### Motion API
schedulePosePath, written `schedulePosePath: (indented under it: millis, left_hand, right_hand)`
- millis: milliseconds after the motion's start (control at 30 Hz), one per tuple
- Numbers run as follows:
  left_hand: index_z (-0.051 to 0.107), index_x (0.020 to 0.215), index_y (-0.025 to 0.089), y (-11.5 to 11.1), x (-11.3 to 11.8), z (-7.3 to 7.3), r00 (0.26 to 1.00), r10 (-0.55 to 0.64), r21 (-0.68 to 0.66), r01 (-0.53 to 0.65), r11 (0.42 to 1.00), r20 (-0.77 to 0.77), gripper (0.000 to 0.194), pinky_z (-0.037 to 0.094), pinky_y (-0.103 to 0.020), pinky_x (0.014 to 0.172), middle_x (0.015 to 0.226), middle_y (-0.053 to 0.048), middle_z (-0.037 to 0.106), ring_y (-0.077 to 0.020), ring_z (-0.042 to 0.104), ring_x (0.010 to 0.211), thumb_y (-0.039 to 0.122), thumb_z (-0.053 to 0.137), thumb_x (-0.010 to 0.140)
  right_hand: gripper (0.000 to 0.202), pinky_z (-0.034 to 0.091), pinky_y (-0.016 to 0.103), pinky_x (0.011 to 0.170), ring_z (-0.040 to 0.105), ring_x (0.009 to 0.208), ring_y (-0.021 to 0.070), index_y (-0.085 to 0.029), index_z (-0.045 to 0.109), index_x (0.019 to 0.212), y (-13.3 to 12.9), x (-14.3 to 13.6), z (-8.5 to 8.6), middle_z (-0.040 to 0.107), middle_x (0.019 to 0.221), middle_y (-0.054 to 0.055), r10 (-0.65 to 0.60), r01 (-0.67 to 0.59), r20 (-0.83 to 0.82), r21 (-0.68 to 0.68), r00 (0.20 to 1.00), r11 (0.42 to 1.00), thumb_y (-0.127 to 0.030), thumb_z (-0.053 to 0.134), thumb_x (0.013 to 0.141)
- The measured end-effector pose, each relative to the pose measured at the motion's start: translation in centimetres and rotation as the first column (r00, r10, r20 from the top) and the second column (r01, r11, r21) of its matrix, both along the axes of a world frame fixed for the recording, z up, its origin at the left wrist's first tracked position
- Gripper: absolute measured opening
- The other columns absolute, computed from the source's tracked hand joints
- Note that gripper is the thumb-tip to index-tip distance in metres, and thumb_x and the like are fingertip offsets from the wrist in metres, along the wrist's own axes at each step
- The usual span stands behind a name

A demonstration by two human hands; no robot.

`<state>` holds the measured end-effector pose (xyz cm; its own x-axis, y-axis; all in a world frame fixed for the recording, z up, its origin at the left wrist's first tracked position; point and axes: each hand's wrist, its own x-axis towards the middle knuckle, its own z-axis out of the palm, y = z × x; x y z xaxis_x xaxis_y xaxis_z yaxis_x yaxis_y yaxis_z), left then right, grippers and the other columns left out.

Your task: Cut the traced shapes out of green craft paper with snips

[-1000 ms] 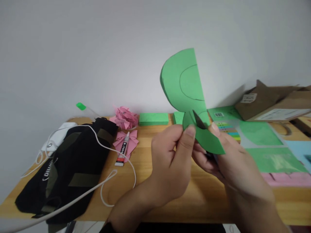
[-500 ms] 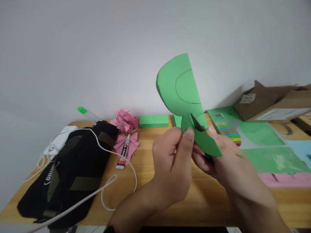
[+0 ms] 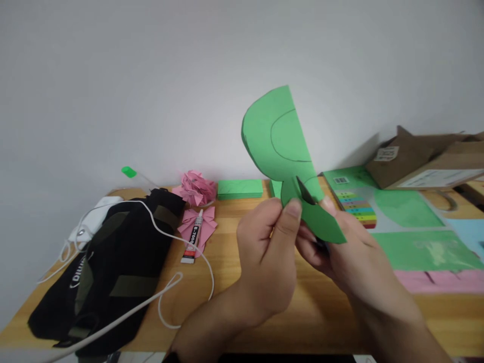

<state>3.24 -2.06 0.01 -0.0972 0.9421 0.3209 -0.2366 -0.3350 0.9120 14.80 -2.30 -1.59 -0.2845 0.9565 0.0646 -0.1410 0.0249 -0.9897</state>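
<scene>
A folded green paper (image 3: 278,133) with a rounded outline and curved pencil lines is held up in front of the wall. My left hand (image 3: 269,257) pinches its lower part between thumb and fingers. On the other side, my right hand (image 3: 351,252) is closed around scissors, whose handles are mostly hidden behind the paper and fingers. One dark scissor blade (image 3: 307,191) pokes through the paper along a drawn curve. The lower flap of paper hangs over the right fingers.
Left on the wooden table lie a black bag (image 3: 124,267), a white cable (image 3: 151,297), a glue tube (image 3: 192,238) and pink folded paper (image 3: 196,189). Behind are green paper strips (image 3: 240,188). Right are a cardboard box (image 3: 427,159) and a green paper pack (image 3: 419,247).
The green paper and both hands have shifted very slightly left. The grip of each hand and the blade's place in the paper look nearly the same.
</scene>
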Motion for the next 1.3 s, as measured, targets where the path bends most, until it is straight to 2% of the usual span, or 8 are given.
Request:
schedulePosePath:
  millis: [267, 467, 667, 767, 967, 1133, 1300]
  left_hand:
    - [0.045, 0.052, 0.019, -0.1, 0.2, 0.6, 1.0, -0.001, 0.012, 0.001, 1.0, 0.017, 0.046, 0.038, -0.019, 0.042, 0.043, 0.006, 0.044, -0.006, 0.041, 0.04, 0.024, 0.057, 0.096]
    - [0.043, 0.052, 0.019, -0.2, 0.2, 0.8, 0.999, -0.034, 0.006, 0.034, 0.999, 0.036, 0.046, 0.039, -0.019, 0.044, 0.043, 0.006, 0.042, -0.0067, 0.045, 0.041, 0.022, 0.053, 0.097]
    - [0.045, 0.052, 0.019, -0.2, 0.3, 0.6, 0.999, 0.0, -0.031, 0.001, 1.0, 0.035, 0.048, 0.033, -0.02, 0.039, 0.043, 0.006, 0.035, -0.0071, 0.031, 0.04, 0.033, 0.059, 0.095]
    - [0.045, 0.052, 0.019, -0.2, 0.3, 0.5, 0.999, 0.006, -0.02, -0.005, 1.0, 0.042, 0.047, 0.034, -0.019, 0.04, 0.044, 0.006, 0.037, -0.0064, 0.033, 0.04, 0.033, 0.06, 0.095]
    - [0.045, 0.054, 0.018, -0.4, 0.4, 0.5, 0.999, 0.004, -0.028, -0.002, 1.0, 0.044, 0.044, 0.039, -0.019, 0.043, 0.047, 0.005, 0.049, -0.0063, 0.047, 0.044, 0.024, 0.055, 0.097]
    - [0.046, 0.055, 0.018, -0.2, 0.1, 0.3, 0.988, -0.05, -0.063, 0.06, 0.996, 0.144, 0.042, 0.035, -0.018, 0.042, 0.049, 0.005, 0.049, -0.0054, 0.04, 0.044, 0.026, 0.058, 0.095]
    - [0.048, 0.057, 0.018, 0.7, -0.7, 0.1, 0.983, 0.006, -0.097, 0.012, 0.995, 0.183, 0.044, 0.032, -0.02, 0.044, 0.052, 0.004, 0.041, -0.0064, 0.037, 0.049, 0.039, 0.066, 0.09]
  right_hand:
    - [0.055, 0.027, 0.027, 0.045, 0.037, 0.048, 0.0119, -0.021, 0.048, 0.056, 0.1, -0.3, -0.3, 0.042, 0.051, -0.003, -0.035, 0.035, -0.005, -0.002, 0.999, 0.999, -0.053, 0.047, 0.101]
    - [0.055, 0.027, 0.028, 0.044, 0.038, 0.047, 0.0122, -0.021, 0.048, 0.056, 0.0, -0.1, -0.4, 0.042, 0.049, -0.003, -0.04, 0.04, -0.003, 0.002, 0.999, 0.999, -0.056, 0.049, 0.099]
    - [0.057, 0.027, 0.027, 0.044, 0.037, 0.047, 0.0119, -0.021, 0.048, 0.055, 0.0, -0.3, -0.3, 0.042, 0.049, -0.003, -0.046, 0.046, -0.004, 0.0, 0.999, 0.999, -0.054, 0.046, 0.101]
    - [0.056, 0.025, 0.027, 0.044, 0.037, 0.048, 0.0117, -0.021, 0.048, 0.055, 0.1, -0.4, -0.3, 0.042, 0.05, -0.003, -0.044, 0.044, -0.018, 0.022, 0.999, 0.999, -0.053, 0.046, 0.101]
    - [0.055, 0.027, 0.027, 0.045, 0.035, 0.049, 0.0123, -0.022, 0.047, 0.056, -0.1, -0.6, -0.4, 0.041, 0.051, -0.003, -0.066, 0.067, -0.036, 0.029, 0.997, 0.997, -0.053, 0.047, 0.101]
    - [0.051, 0.03, 0.027, 0.047, 0.037, 0.051, 0.0126, -0.022, 0.047, 0.059, 0.2, -1.0, -0.3, 0.043, 0.055, -0.003, -0.079, 0.079, -0.056, 0.002, 0.995, 0.997, -0.054, 0.052, 0.099]
    - [0.046, 0.027, 0.026, 0.043, 0.034, 0.049, 0.0121, -0.023, 0.051, 0.068, 1.2, -1.4, -0.6, 0.04, 0.056, -0.004, -0.025, 0.026, -0.007, 0.032, 1.0, 0.999, -0.059, 0.05, 0.096]
